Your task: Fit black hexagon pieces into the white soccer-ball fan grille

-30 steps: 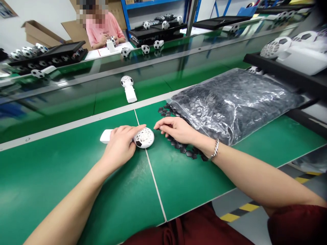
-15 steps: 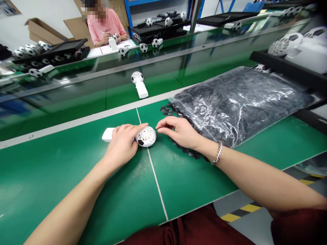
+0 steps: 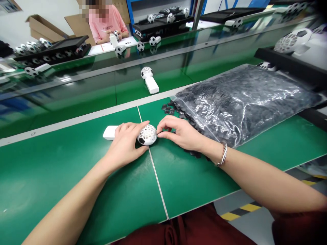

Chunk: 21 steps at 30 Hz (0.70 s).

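— Green matting covers the bench (image 3: pixel 76 190), with a pale seam running away from the person's lap. What lies on it nearest to us?

— A small white fan (image 3: pixel 143 134) with a ball-shaped grille lies flat across that seam, its handle pointing left. The left hand (image 3: pixel 125 143) lies over the handle and neck, fingers curled loosely around it, which pins the fan so the head cannot roll.

— And the other hand?

— The right hand (image 3: pixel 180 134) has its fingertips pressed together at the right edge of the grille, touching it. It seems to pinch something small there, but I cannot tell what; the piece is hidden. A bracelet (image 3: pixel 222 153) sits on that wrist.

— Why is it so close to that bag?

— Loose black pieces (image 3: pixel 170 108) spill from the mouth of the clear plastic bag (image 3: pixel 242 98), just beside and under the right hand, so they are within easy reach.

— Farther off?

— A second fan (image 3: pixel 149 79) lies alone on the glossy belt (image 3: pixel 76 92) beyond the bench. Past that, another person in a pink shirt (image 3: pixel 107 23) sits at the far bench holding a fan, with dark trays (image 3: pixel 53 49) of fans alongside.
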### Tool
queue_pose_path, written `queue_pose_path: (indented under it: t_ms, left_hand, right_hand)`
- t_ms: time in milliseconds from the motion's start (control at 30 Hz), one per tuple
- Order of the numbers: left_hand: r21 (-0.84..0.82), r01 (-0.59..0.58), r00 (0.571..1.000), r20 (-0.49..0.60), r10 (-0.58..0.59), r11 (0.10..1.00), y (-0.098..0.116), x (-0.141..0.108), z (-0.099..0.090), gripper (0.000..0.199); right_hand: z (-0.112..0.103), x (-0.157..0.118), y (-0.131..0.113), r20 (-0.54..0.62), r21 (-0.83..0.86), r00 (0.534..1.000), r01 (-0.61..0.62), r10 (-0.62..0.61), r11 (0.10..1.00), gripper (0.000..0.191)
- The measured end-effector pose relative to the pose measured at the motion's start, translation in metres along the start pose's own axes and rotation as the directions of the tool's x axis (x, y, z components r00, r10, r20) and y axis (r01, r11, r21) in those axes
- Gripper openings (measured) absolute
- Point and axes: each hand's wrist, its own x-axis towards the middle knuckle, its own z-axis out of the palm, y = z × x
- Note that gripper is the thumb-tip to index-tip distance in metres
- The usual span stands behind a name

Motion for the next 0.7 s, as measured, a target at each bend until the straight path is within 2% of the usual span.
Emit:
queue_pose_path:
  t_ms: [200,367,633,700]
  left_hand:
    - [0.000,0.013,0.999,-0.029,-0.013,1.000,0.002,0.001,0.002,0.061]
    - [-0.005,0.023,0.999,-0.038,-0.024,1.000,0.003,0.002,0.003,0.062]
    - [-0.004,0.058,0.993,-0.102,-0.058,0.998,0.005,0.002,0.008,0.067]
    - [-0.003,0.070,0.991,-0.115,-0.070,0.998,0.006,0.002,0.009,0.066]
  right_hand:
    - [0.000,0.000,-0.003,-0.011,-0.030,1.000,-0.009,0.009,0.999,0.012]
    - [0.004,0.000,0.000,0.053,0.220,0.983,-0.182,0.175,0.958,0.005]
    - [0.011,-0.003,0.001,0.105,0.254,0.967,-0.250,0.230,0.934,0.009]
    - [0.012,-0.003,0.002,0.091,0.213,0.971,-0.238,0.223,0.948,0.007]
